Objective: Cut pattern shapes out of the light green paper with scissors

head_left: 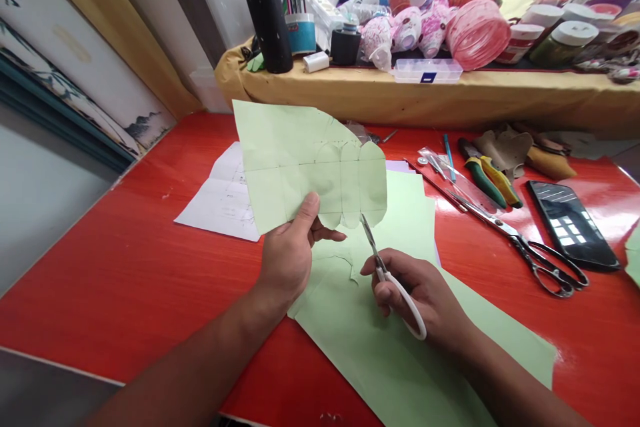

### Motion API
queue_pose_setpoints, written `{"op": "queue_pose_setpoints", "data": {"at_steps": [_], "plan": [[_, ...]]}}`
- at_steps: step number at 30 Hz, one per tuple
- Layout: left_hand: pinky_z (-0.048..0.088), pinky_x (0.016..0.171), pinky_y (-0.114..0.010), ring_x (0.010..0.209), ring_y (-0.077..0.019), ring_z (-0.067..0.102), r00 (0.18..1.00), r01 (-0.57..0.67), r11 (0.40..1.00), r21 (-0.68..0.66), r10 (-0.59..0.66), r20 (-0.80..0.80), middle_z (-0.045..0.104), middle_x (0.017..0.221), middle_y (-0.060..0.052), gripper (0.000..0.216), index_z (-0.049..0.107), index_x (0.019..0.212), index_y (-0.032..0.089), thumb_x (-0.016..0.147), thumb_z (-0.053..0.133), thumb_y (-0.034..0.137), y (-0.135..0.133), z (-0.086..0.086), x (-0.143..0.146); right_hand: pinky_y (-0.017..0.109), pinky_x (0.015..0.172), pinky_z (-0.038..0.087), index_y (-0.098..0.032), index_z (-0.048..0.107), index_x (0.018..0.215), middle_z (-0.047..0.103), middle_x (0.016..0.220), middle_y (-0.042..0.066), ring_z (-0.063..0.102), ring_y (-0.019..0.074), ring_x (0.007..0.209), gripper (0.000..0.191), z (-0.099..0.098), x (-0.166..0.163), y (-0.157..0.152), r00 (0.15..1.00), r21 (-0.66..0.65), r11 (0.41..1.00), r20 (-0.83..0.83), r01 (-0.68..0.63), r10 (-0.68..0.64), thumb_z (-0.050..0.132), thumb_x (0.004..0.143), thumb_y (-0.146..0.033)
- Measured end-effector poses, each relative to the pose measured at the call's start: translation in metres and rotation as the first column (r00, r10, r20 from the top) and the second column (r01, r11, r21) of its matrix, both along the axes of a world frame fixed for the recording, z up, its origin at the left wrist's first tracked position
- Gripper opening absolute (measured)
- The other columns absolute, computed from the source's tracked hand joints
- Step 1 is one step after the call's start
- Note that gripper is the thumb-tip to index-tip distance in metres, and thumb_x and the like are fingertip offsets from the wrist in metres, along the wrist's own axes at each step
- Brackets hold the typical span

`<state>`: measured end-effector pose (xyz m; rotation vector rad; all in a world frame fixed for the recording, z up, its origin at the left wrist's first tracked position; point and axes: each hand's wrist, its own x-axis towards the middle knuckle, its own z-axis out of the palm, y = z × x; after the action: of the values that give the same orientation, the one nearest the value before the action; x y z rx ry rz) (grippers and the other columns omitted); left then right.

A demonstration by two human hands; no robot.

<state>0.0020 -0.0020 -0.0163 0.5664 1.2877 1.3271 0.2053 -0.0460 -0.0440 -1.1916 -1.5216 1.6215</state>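
My left hand (pixel 287 250) is closed on the lower edge of the green paper cut-out (pixel 310 167), thumb on the near face, and holds it upright above the middle of the bench (pixel 100 267). The cut-out is marked with ruled lines and has a scalloped edge. My right hand (pixel 420 293) is closed around the white-handled scissors (pixel 397 293). Their narrow blades are almost closed, with the tips at the cut-out's lower edge; I cannot tell whether they touch it.

A larger green paper sheet (pixel 380 360) lies under my right hand and reaches the near edge of the bench. A white paper sheet (pixel 223 197) lies just left of the cut-out, with fold lines across it.

Along the far edge, a shelf (pixel 400 97) draped in yellow cloth holds the containers. A blue-and-white cup (pixel 301 33) stands packed with pens and brushes upright. A clear compartment box (pixel 427 70) stands near the shelf's front edge, its contents hard to make out. Jars with white lids (pixel 564 43) stand towards the right.

Toward the bench's right edge, well apart from my right hand, lie large black-handled scissors (pixel 545 267) and a phone (pixel 570 223). Green-and-yellow-handled pliers (pixel 490 180) lie beyond the scissors.
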Motion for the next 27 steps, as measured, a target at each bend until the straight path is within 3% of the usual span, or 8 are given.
{"op": "queue_pose_setpoints", "data": {"at_steps": [9, 27], "plan": [[0.067, 0.083, -0.038, 0.062, -0.0218, 0.077, 1.000, 0.001, 1.000, -0.004, -0.002, -0.015, 0.047, 0.055, 0.007, 0.047, 0.062, 0.060, 0.023, 0.082, 0.088, 0.057, 0.0004, 0.0005, 0.0001, 0.028, 0.053, 0.048, -0.022, 0.069, 0.103, 0.056, 0.067, -0.002, 0.054, 0.0155, 0.056, 0.052, 0.0015, -0.0005, 0.0004, 1.000, -0.012, 1.000, 0.007, 0.014, -0.013, 0.071, 0.094, -0.073], [0.063, 0.080, -0.034, 0.062, -0.0201, 0.076, 1.000, -0.008, 1.000, -0.011, 0.008, 0.014, 0.048, 0.056, 0.007, 0.048, 0.064, 0.061, 0.023, 0.080, 0.091, 0.057, 0.0002, -0.0006, 0.0002, 0.028, 0.055, 0.043, -0.021, 0.069, 0.106, 0.055, 0.071, -0.002, 0.052, 0.0150, 0.058, 0.048, -0.0031, -0.0008, 0.0013, 1.000, 0.002, 1.000, -0.012, -0.016, 0.016, 0.071, 0.097, -0.068]]}}
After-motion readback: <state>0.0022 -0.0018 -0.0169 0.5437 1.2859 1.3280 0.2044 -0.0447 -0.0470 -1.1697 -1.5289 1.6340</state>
